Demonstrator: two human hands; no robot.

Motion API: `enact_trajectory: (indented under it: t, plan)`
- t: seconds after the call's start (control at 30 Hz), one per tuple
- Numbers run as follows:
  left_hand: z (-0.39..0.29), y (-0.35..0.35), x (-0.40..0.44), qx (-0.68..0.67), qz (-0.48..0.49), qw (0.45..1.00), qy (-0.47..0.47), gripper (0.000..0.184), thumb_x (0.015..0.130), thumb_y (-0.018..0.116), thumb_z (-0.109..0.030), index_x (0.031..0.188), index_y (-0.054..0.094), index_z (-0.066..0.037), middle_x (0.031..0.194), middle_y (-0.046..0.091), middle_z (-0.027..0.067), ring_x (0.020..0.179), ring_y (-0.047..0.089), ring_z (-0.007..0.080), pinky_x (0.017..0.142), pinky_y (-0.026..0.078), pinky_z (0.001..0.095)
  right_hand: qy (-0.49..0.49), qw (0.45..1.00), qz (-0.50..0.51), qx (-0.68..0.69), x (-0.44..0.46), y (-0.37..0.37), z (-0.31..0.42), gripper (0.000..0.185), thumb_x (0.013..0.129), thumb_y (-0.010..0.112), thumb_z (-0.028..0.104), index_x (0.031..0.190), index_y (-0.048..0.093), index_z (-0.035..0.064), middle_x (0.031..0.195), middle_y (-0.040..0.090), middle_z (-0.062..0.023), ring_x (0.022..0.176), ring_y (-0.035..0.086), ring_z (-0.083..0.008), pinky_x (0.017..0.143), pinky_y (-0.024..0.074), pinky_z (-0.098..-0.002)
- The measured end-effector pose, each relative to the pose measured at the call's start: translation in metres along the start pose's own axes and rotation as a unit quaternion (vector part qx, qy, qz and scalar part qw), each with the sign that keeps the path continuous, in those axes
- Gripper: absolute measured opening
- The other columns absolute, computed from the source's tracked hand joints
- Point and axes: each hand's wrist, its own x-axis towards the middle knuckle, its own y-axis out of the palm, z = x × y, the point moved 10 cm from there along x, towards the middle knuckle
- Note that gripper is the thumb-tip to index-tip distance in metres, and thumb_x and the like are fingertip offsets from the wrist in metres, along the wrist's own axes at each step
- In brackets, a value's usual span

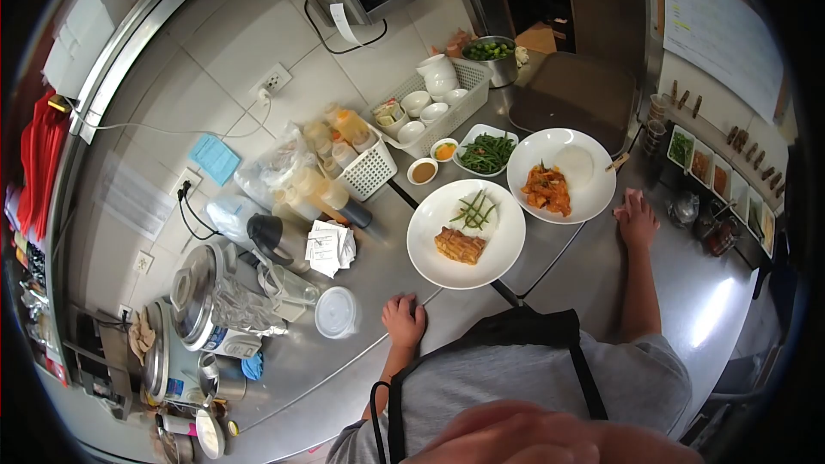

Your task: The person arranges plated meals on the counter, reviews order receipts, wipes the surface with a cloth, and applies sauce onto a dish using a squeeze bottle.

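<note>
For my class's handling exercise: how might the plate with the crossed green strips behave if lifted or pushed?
The white plate looks like stiff, fragile ceramic. Broad and low, it would probably slide rather than tip. The golden-brown piece and green strips might shift if it tilts.

A smooth metal counter point(369, 266), glossy under the light, carries glossy white plates point(421, 249), a matt plastic basket point(371, 170) with a perforated wall, and a round tub point(338, 313) of pale plastic. Loose white paper slips point(330, 247) lie beside clear plastic bottles point(307, 193). Behind stand smooth wall tiles point(215, 60), while a black cloth apron point(516, 326) crosses a matt grey cloth shirt point(516, 378).
</note>
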Motion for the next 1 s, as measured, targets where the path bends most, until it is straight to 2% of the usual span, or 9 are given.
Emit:
enact_trajectory:
  t: [0.3,0.67,0.77,0.8,0.87,0.9,0.93,1.0]
  plan:
    - [0.003,0.003,-0.001,-0.003,0.006,1.0,0.001,0.03,0.067,0.06,-0.02,0.096,0.057,-0.012,0.102,0.049,0.0112,0.097,0.044,0.0296,0.082,0.034,0.0413,0.001,1.0,0.023,-0.005,0.0,0.002,0.0,0.056,0.073,0.056,0.025,0.126,0.037,0.0213,0.123,0.043,-0.0074,0.112,0.04,-0.0291,0.091,0.0303,-0.0466]
    - [0.005,0.005,0.003,0.011,0.012,1.0,-0.009,0.028,0.068,0.059,-0.021,0.095,0.057,-0.012,0.102,0.05,0.012,0.096,0.045,0.031,0.082,0.035,0.0431,-0.014,1.0,-0.005,-0.011,0.0,0.001,0.002,0.048,0.074,0.054,0.03,0.12,0.043,0.0288,0.12,0.046,-0.0074,0.108,0.044,-0.0291,0.087,0.0331,-0.0468]
    - [0.012,0.01,0.001,-0.014,0.024,0.999,-0.018,0.026,0.069,0.059,-0.021,0.093,0.057,-0.011,0.099,0.051,0.0125,0.095,0.045,0.0308,0.082,0.035,0.0423,-0.028,1.0,-0.003,0.007,0.003,0.011,-0.004,0.048,0.074,0.054,0.034,0.12,0.043,0.0277,0.121,0.046,-0.0046,0.11,0.043,-0.0248,0.089,0.0317,-0.0459]
    - [0.015,0.012,0.005,-0.028,0.025,0.999,-0.02,0.025,0.07,0.059,-0.021,0.093,0.057,-0.01,0.097,0.052,0.0127,0.094,0.046,0.0306,0.081,0.036,0.0418,-0.001,1.0,0.01,-0.005,0.003,0.01,-0.006,0.048,0.074,0.053,0.034,0.121,0.042,0.0277,0.122,0.045,-0.0043,0.111,0.042,-0.0244,0.09,0.0302,-0.046]
    - [0.044,0.033,0.01,-0.128,0.071,0.984,-0.105,0.023,0.073,0.057,-0.02,0.093,0.057,-0.008,0.096,0.053,0.0127,0.092,0.047,0.027,0.081,0.037,0.0373,0.005,1.0,0.0,-0.005,0.001,0.005,-0.004,0.051,0.073,0.054,0.034,0.121,0.042,0.0224,0.121,0.046,-0.0047,0.111,0.043,-0.0244,0.09,0.0288,-0.0478]
    - [0.055,0.044,0.009,-0.174,0.092,0.969,-0.152,0.022,0.075,0.057,-0.019,0.093,0.057,-0.007,0.095,0.053,0.0127,0.091,0.048,0.0252,0.081,0.037,0.0351,0.006,1.0,0.001,-0.009,0.0,0.005,-0.004,0.051,0.073,0.055,0.033,0.121,0.042,0.0219,0.121,0.046,-0.0047,0.11,0.044,-0.0246,0.089,0.0292,-0.0481]
    - [0.041,0.043,0.014,-0.281,0.114,0.934,-0.187,0.022,0.08,0.053,-0.018,0.095,0.055,-0.002,0.094,0.054,0.0132,0.088,0.049,0.0196,0.08,0.038,0.0284,0.005,1.0,0.0,-0.012,0.001,0.007,-0.005,0.051,0.073,0.055,0.033,0.121,0.042,0.0214,0.121,0.046,-0.0048,0.11,0.044,-0.0248,0.089,0.0297,-0.0485]
    - [0.029,0.048,0.021,-0.408,0.068,0.889,-0.194,0.023,0.082,0.052,-0.017,0.096,0.054,0.0,0.093,0.054,0.0135,0.086,0.049,0.0169,0.079,0.038,0.0269,-0.004,1.0,-0.008,-0.023,0.001,0.007,-0.006,0.051,0.073,0.055,0.034,0.12,0.042,0.0207,0.12,0.046,-0.0048,0.108,0.045,-0.0252,0.086,0.0317,-0.0485]
